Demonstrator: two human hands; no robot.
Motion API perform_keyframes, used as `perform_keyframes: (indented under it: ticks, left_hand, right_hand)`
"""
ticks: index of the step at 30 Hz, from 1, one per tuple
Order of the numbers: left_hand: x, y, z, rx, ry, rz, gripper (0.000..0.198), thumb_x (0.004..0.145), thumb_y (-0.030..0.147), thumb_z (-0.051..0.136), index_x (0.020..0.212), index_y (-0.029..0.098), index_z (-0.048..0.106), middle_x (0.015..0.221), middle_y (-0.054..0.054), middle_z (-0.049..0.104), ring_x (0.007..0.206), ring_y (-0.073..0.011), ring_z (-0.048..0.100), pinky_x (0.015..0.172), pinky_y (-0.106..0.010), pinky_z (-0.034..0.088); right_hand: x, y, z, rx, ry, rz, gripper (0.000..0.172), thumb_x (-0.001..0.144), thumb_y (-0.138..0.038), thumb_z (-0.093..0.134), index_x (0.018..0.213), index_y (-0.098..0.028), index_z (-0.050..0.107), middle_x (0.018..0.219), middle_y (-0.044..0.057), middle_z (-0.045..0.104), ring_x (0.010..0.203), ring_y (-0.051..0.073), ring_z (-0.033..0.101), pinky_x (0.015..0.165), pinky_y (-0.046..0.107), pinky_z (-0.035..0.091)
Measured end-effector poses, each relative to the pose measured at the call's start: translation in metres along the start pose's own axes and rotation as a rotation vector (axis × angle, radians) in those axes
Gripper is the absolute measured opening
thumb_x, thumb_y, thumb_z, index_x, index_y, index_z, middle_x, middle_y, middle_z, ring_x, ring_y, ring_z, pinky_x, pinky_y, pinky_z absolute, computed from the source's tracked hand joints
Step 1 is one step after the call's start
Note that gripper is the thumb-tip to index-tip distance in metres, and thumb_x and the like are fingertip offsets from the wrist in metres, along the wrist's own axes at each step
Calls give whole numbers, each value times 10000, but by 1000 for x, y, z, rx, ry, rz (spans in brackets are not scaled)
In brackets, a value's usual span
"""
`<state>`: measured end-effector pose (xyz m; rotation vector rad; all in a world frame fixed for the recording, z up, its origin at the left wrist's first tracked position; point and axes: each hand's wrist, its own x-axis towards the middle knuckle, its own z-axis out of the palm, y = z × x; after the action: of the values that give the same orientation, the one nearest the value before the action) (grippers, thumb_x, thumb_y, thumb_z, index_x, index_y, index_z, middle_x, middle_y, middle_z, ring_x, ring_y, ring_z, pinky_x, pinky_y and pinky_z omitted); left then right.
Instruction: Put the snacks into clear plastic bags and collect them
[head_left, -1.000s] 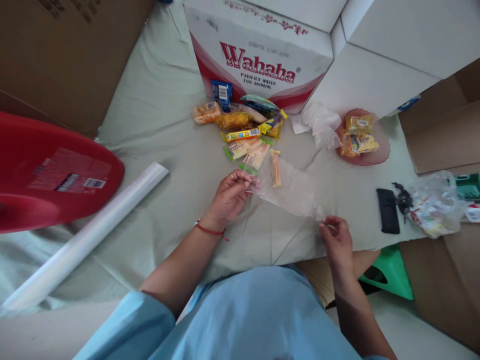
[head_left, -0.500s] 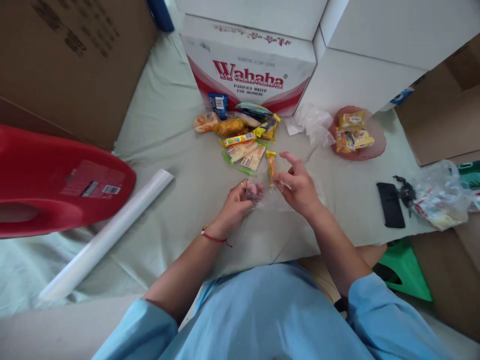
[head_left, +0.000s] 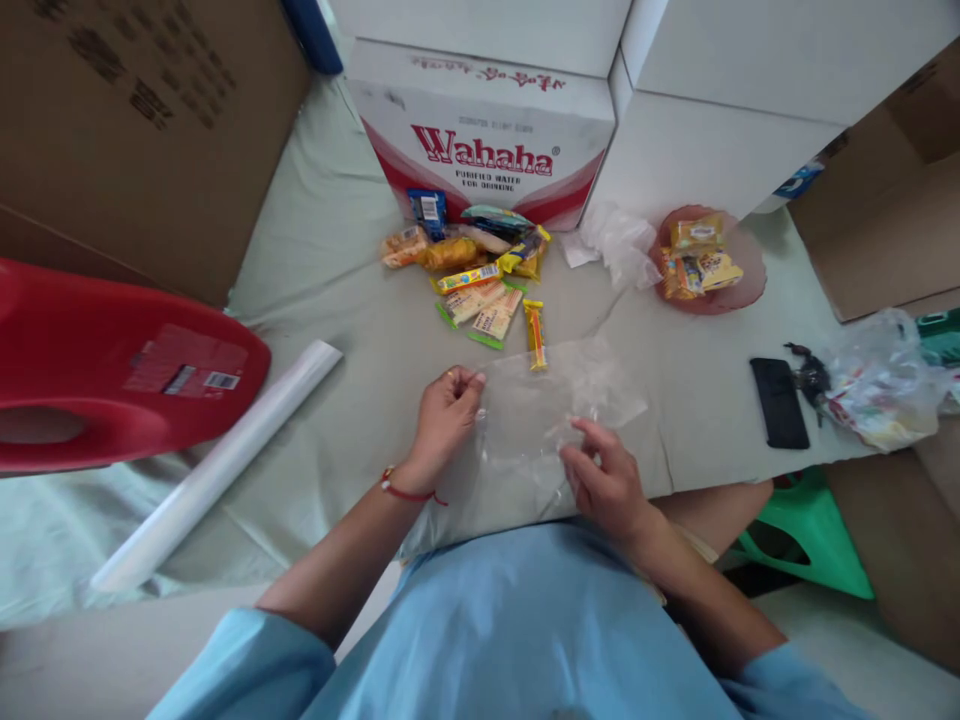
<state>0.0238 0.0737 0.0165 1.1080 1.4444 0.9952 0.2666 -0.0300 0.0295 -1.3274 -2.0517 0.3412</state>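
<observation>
A clear plastic bag (head_left: 529,415) lies spread low over the cloth between my hands. My left hand (head_left: 448,415) pinches its left edge between thumb and fingers. At its lower right, my right hand (head_left: 606,475) has thumb and index finger close together on the film; whether it grips there is hard to make out. Just beyond the bag's far edge lies a small yellow snack bar (head_left: 535,335). Behind that are wafer packets with green ends (head_left: 495,315), a long yellow candy pack (head_left: 469,277) and several other wrapped snacks (head_left: 450,252).
Against the Wahaha carton (head_left: 487,140) rests the snack pile. Crumpled white plastic (head_left: 619,245) and a pink bowl of snacks (head_left: 750,265) are to the right, with a black phone (head_left: 780,403) nearer. A white roll (head_left: 217,470) and a red plastic container (head_left: 112,370) occupy the left.
The bag, bunched at my left hand before, is now spread out flat. My left hand moved slightly left; my right hand came down toward my body.
</observation>
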Motion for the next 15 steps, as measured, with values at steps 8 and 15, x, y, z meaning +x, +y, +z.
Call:
perform_keyframes:
  ticks: [8, 15]
  left_hand:
    - [-43, -26, -16, 508, 258, 210, 358, 852, 278, 708, 1198, 211, 643, 951, -68, 668, 945, -272, 660, 901, -431, 516]
    - [-47, -16, -8, 1119, -347, 1004, 638, 983, 77, 474, 1523, 413, 520, 1673, 7, 465, 1640, -230, 222, 1306, -572, -156]
  right_hand:
    - [-81, 2, -45, 358, -164, 363, 241, 927, -185, 537, 1058, -257, 726, 1199, 110, 733, 864, 222, 705, 738, 373, 585]
    - [-25, 66, -65, -167, 192, 751, 486, 949, -560, 578, 1211, -164, 682, 1111, 156, 716, 938, 274, 634, 815, 422, 535]
